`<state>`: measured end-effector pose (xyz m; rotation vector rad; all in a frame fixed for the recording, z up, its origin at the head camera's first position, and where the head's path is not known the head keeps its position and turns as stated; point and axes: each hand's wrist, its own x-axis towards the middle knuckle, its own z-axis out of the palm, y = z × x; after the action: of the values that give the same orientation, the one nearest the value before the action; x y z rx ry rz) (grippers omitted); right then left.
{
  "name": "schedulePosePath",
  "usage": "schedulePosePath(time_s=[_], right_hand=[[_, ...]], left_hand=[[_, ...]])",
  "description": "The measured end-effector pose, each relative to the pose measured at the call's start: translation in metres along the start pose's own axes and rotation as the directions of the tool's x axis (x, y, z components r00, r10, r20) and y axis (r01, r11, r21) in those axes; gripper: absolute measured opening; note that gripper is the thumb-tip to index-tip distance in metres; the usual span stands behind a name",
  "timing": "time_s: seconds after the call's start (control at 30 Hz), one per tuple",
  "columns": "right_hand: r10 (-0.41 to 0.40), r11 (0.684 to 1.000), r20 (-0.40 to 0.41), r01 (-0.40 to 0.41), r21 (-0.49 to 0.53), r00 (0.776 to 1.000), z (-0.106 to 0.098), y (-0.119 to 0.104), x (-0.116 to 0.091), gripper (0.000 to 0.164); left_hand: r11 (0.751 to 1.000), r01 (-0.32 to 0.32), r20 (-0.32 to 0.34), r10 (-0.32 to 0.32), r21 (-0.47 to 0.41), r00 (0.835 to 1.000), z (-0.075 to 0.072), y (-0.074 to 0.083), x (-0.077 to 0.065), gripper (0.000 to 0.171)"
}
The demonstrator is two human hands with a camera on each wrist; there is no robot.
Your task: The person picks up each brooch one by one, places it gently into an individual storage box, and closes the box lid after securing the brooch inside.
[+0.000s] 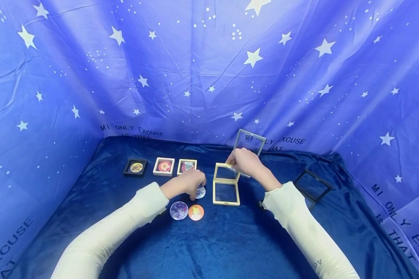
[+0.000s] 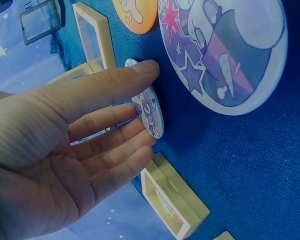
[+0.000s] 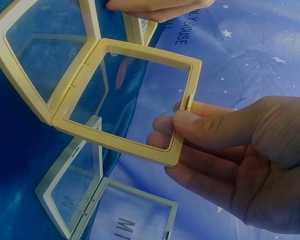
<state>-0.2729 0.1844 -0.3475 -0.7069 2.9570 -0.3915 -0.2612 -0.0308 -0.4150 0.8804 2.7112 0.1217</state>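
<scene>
In the head view my left hand (image 1: pixel 190 183) is over a round badge (image 1: pixel 200 192) with a blue and white picture. The left wrist view has thumb and fingers on opposite edges of this badge (image 2: pixel 149 112), pinching it. My right hand (image 1: pixel 244 161) pinches the upper edge of a cream display frame (image 1: pixel 226 193), thumb on one face and fingers behind. This hinged frame (image 3: pixel 122 137) stands unfolded, one half flat on the cloth and the other raised, with clear film in both. A purple badge (image 1: pixel 179 210) and an orange thumbs-up badge (image 1: pixel 196 212) lie nearer me.
Left of the hands, a black case (image 1: pixel 135 168), a white case (image 1: pixel 163 166) and a cream case (image 1: pixel 187 166) each hold a badge. Behind my right hand stands a pale grey-green open frame (image 1: pixel 250 140). An open black frame (image 1: pixel 313 183) lies right, partly behind my sleeve.
</scene>
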Motion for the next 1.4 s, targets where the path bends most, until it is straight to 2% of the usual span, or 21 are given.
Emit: schedulePosePath(time_s=[0.3,0.77,1.03,1.27,1.4], right_hand=[[-0.003,1.0,-0.004,0.003,0.002,1.0,0.0,0.0,0.001,0.022],[-0.005,0.999,-0.015,0.006,0.036,1.0,0.004,0.0,0.003,0.024],[-0.002,1.0,-0.021,0.002,0.024,1.0,0.004,0.001,0.003,0.029],[0.005,1.0,-0.019,-0.005,0.021,1.0,0.004,0.001,0.004,0.03],[0.006,1.0,-0.025,-0.006,0.013,1.0,0.004,0.001,0.005,0.028]], left_hand=[[1.0,0.009,-0.007,-0.009,-0.004,1.0,0.001,-0.001,0.0,0.059],[0.996,0.024,-0.002,-0.024,-0.083,1.0,0.0,-0.003,-0.003,0.055],[0.99,0.004,-0.022,-0.007,-0.143,1.0,-0.008,-0.003,-0.005,0.05],[0.991,-0.037,-0.066,0.028,-0.127,0.997,-0.019,0.001,-0.005,0.05],[0.992,-0.052,-0.067,0.044,-0.116,0.997,-0.026,0.008,-0.006,0.05]])
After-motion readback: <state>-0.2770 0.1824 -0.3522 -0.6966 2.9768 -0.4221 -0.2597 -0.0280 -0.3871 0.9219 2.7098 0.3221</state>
